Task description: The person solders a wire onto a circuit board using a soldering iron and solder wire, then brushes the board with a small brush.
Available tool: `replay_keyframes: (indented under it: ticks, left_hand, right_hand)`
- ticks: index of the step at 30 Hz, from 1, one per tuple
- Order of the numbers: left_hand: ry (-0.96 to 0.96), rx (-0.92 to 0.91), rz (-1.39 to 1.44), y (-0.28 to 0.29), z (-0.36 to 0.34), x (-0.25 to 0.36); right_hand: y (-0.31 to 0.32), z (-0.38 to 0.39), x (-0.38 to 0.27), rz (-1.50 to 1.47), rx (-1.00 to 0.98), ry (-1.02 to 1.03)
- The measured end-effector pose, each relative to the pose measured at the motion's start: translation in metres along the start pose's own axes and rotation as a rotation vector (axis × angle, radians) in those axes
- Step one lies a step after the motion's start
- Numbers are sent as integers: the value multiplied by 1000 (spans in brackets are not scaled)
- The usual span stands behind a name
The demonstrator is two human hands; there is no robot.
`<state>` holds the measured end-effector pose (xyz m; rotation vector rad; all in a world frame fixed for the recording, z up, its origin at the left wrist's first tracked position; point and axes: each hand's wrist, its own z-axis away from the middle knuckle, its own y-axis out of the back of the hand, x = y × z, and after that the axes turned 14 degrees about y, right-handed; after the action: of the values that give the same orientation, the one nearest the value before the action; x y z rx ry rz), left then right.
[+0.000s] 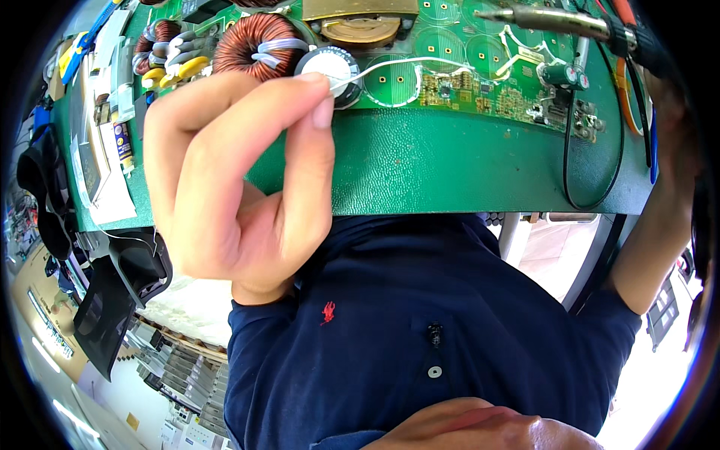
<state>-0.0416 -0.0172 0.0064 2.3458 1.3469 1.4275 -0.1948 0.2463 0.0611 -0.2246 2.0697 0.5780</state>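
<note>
My left hand (240,172) is raised in front of the bench, with thumb and index finger pinched on a thin silvery-white solder wire (409,61). The wire's free length reaches right, above a green circuit board (450,105). A soldering iron (559,21) is held over the board's far right part, its tip pointing left. My right hand (671,139) is at the dark right rim, closed around the iron's black handle; its fingers show only dimly. Behind my left fingertips stand a round capacitor (330,66) and a copper-wound coil (259,46).
A green mat (450,161) covers the bench. A black cable (568,161) loops near its right edge, beside orange-handled and blue-handled tools. A smaller coil (156,43), papers and a small tube (123,142) lie to the left. A black chair (112,300) stands at lower left.
</note>
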Motion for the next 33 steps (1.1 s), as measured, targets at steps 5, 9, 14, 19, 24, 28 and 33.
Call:
replay_keyframes:
  ticks: [5,9,14,19,24,28,33]
  left_hand:
    - [53,-32,-39,7,5,1]
    - [122,-92,-42,9,9,2]
    - [141,-116,-54,10,12,1]
    - [140,-144,-75,10,16,1]
    - [63,-211,-100,14,13,-3]
    - [63,-195,-117,12,15,0]
    - [30,-169,-104,11,15,0]
  right_hand:
    - [-4,5,5,19,-11,6]
    - [-5,6,8,25,-14,5]
    - [-6,7,10,33,-17,2]
    - [-9,7,13,35,-23,0]
    - [-10,9,14,42,-20,-3]
    - [-10,10,15,44,-17,-4]
    - [-11,11,15,44,-15,0]
